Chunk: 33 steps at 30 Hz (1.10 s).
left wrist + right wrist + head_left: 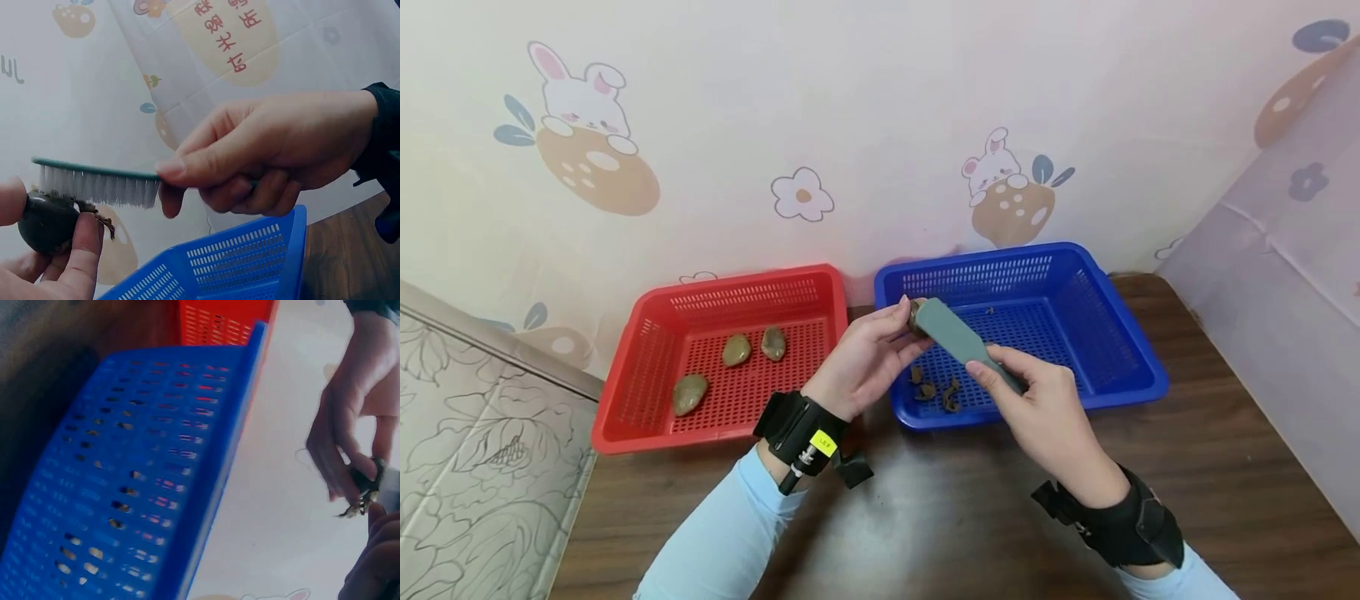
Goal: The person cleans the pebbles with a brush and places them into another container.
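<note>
My left hand [872,354] holds a dark, smooth oval thing [50,222] between thumb and fingers, over the left end of the blue basket. Ragged brown strands hang from its side in the left wrist view; its exact kind is unclear. A grey-green scrubbing brush [951,329] is in my right hand [1037,400], gripped by the handle. The brush's pale bristles [103,187] face down and touch the top of the oval thing. In the right wrist view my fingers partly cover the oval thing [365,478].
Several small brown scraps [951,396] lie in the front left part of the blue basket [1131,383]. To its left stands a red basket [625,408] with three olive-brown oval pieces [690,393]. Both sit on a wooden table [880,533] against a patterned wall covering [880,100].
</note>
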{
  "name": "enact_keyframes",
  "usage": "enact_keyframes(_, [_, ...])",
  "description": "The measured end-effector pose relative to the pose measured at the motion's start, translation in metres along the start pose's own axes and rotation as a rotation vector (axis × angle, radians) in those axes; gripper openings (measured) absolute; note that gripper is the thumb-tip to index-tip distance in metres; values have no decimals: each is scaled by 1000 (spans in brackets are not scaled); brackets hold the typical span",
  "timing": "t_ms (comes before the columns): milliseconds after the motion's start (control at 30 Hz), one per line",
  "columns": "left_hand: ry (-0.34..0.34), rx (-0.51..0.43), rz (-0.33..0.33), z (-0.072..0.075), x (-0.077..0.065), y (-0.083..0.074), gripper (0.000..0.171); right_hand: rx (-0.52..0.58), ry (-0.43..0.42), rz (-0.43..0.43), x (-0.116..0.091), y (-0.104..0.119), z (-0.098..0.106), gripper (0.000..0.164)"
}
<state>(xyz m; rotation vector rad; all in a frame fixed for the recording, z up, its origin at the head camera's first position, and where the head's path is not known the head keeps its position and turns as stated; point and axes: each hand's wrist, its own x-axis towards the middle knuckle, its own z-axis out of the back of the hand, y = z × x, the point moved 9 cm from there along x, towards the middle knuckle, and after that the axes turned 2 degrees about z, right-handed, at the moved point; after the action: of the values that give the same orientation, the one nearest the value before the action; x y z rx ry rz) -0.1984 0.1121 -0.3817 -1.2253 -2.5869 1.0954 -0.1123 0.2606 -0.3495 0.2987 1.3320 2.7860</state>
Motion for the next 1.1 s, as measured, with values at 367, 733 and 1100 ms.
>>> enact_keyframes(367, [-184,42,-12,20,1,1,24,-59,-38,-27,-1,0,8,39])
enact_keyframes(733, [-189,-14,-80,17,0,-5,28,-117,-76,-45,0,-8,8,45])
enact_keyframes(1100, [-181,22,-55,15,-5,-4,36,-90,-69,14,5,2,1,41])
